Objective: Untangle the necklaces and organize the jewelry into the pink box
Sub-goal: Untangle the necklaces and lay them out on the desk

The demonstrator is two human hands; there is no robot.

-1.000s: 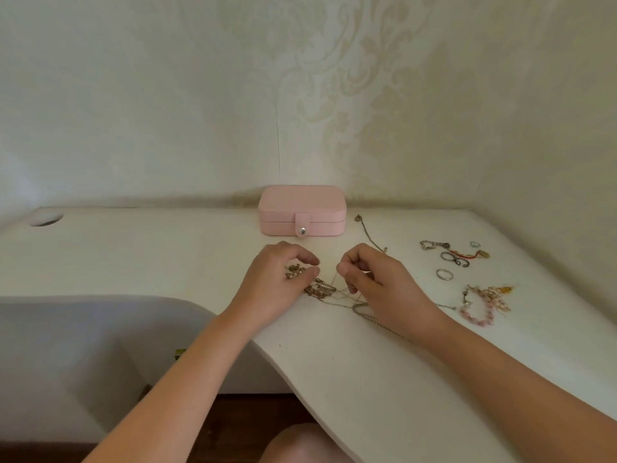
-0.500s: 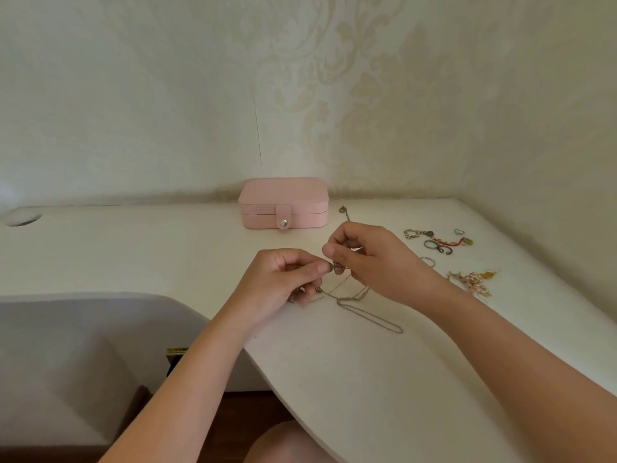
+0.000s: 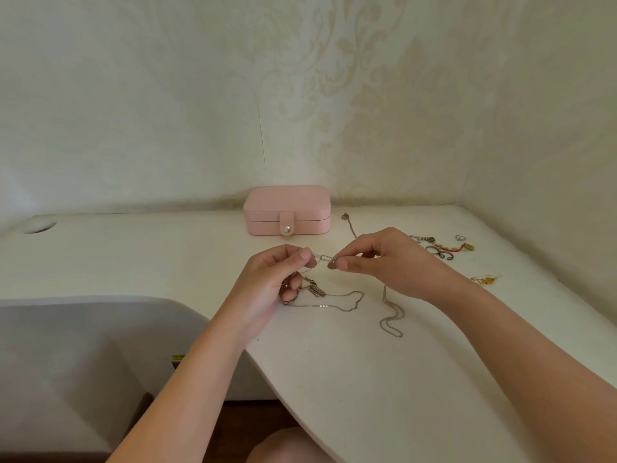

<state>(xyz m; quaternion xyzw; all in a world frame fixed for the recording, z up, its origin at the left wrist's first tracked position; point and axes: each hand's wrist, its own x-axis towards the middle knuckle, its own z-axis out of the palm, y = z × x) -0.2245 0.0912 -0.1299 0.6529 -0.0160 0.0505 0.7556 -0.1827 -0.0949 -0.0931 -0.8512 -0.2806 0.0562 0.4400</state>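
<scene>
Head view: the damask-patterned wallpaper [image 3: 334, 95] rose matt and cream behind a smooth white table [image 3: 367, 379] with a curved front edge. At the back of the table, against the wall, sat the pink box [image 3: 287, 208], a rounded rectangle in a leather-like skin. Its tab was snapped shut on a metal stud, so no jewelry could yet be in it.

A second before, both hands had been low on the table over one heap of chains. Now they were raised and drawn apart. The left hand [image 3: 267, 285] pinched a thin chain between thumb and forefinger, with its lower fingers curled round a clump of pendants [image 3: 315, 289]. The right hand [image 3: 390, 262] pinched the same strand at a small bright link. A short taut span [image 3: 323, 256] stretched between the two pinches.

The heap had opened out. A darker, heavier chain [image 3: 390, 315] hung from under the right hand and trailed in a narrow loop on the table. It lay apart from a fine pale chain [image 3: 337, 300] that ran in a slack loop from the left hand. By my reading the knot was loosening but not yet freed.

Another pendant necklace [image 3: 350, 225] lay just right of the box. Farther right lay dark wire rings [image 3: 440, 252], a small silver ring [image 3: 460, 237] and gold earrings [image 3: 485, 280].
</scene>
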